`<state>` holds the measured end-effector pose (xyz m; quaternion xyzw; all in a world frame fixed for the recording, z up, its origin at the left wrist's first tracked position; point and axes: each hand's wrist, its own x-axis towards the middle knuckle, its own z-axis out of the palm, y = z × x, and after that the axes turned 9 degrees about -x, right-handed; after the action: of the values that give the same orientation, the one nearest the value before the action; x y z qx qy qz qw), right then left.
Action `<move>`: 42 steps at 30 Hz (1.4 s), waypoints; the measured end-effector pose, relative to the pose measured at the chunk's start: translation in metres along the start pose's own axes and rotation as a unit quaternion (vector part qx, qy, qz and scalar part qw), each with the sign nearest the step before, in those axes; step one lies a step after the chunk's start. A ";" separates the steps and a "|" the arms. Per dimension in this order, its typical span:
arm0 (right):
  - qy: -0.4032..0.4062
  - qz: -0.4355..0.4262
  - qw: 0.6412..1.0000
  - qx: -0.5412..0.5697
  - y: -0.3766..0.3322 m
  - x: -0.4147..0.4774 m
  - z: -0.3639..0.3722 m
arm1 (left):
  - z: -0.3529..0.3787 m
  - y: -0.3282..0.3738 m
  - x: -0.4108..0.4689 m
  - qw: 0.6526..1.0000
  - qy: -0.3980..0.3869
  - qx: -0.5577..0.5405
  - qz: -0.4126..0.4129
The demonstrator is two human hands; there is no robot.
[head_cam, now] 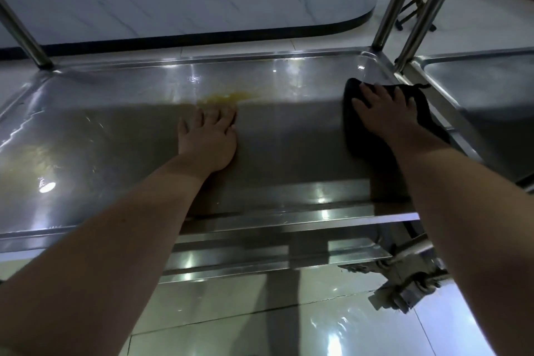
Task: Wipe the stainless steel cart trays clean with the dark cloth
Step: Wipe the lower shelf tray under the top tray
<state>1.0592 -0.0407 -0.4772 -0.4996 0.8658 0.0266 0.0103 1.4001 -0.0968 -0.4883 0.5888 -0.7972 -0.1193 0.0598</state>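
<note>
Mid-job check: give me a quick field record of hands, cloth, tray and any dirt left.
left hand: flat on the tray, fingertips by the stain
right hand: fingers spread, pressing the cloth
cloth: dark, at the tray's right end
stain: yellow, mid-tray, not under the cloth
tray: steel, glossy
second tray: to the right, no hand on it

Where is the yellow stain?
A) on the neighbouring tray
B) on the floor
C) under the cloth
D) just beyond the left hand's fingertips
D: the stain lies on the tray just past the left hand, well apart from the cloth under the right hand.
</note>
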 end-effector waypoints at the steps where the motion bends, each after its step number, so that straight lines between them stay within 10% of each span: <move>1: 0.002 0.001 1.000 -0.004 -0.002 -0.001 0.000 | -0.001 0.000 0.004 1.000 -0.007 0.003 -0.001; 13: -0.012 0.034 0.999 -0.002 -0.038 -0.002 -0.002 | 0.002 0.006 0.048 0.999 0.004 0.030 0.023; 18: 0.023 -0.232 0.972 0.010 -0.183 -0.023 0.002 | 0.002 0.001 0.042 0.997 0.065 -0.004 -0.031; 22: 0.026 -0.288 0.957 0.015 -0.196 -0.011 0.001 | -0.002 -0.003 0.045 0.998 0.037 0.006 -0.054; 30: 0.009 -0.045 0.999 -0.007 -0.017 0.063 0.000 | 0.002 0.000 0.048 0.999 0.032 0.015 -0.038; 34: -0.007 0.031 0.999 0.006 -0.043 0.060 -0.002 | 0.003 0.005 0.046 0.998 0.031 0.021 -0.041; 42: 0.035 -0.263 0.964 0.028 -0.236 -0.008 -0.004 | -0.002 -0.001 0.041 0.998 0.022 0.024 -0.061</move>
<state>1.2669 -0.1520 -0.4816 -0.7097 0.7042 -0.0193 0.0004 1.3890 -0.1360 -0.4885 0.6404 -0.7606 -0.0908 0.0561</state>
